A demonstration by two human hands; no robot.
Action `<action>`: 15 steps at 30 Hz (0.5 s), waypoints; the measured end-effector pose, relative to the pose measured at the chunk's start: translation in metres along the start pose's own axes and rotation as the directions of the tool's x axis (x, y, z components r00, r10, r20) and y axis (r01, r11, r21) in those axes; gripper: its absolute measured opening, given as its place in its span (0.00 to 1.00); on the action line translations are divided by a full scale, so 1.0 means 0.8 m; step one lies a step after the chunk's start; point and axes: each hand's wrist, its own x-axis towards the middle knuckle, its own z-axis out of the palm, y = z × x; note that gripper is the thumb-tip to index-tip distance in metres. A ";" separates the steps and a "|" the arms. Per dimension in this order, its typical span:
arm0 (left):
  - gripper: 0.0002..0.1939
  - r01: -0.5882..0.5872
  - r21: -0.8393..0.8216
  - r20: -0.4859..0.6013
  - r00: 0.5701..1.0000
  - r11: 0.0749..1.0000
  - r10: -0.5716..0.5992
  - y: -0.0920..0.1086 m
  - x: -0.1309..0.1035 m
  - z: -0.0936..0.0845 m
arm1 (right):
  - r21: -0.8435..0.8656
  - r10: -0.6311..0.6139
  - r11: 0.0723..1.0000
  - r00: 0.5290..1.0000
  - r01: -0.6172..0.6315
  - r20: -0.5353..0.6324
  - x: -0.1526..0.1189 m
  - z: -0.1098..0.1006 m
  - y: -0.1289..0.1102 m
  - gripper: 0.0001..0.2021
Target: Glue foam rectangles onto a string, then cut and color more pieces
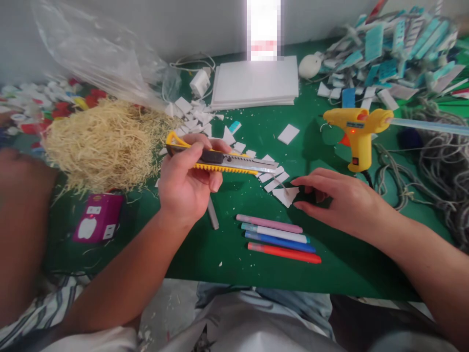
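Note:
My left hand is closed round a yellow and black utility knife, its blade extended and pointing right. Just beyond the blade tip lies a pointed white foam piece with a thin grey cord on it. My right hand is beside that piece, thumb and forefinger apart, with no object visible between them. White foam strips lie under and near the blade. Several capped pens, among them a red pen, lie in a row below the hands.
A yellow glue gun stands at the right by tangled grey cord. Straw and a purple box are on the left. White sheets lie at the back. Another person's arm is at the far left.

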 end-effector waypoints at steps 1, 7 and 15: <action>0.10 -0.003 -0.006 0.020 1.000 1.000 0.003 0.001 0.000 -0.001 | -0.013 -0.003 1.000 1.000 0.003 0.002 0.000 0.000 0.000 0.13; 0.07 -0.019 -0.013 0.077 0.997 1.000 0.020 -0.003 -0.001 -0.006 | -0.055 -0.018 0.998 1.000 0.017 -0.007 0.003 0.002 -0.001 0.11; 0.04 -0.067 -0.081 0.190 0.978 0.994 0.082 -0.012 -0.002 -0.004 | -0.071 -0.058 0.996 0.997 0.055 -0.043 0.003 0.003 -0.004 0.10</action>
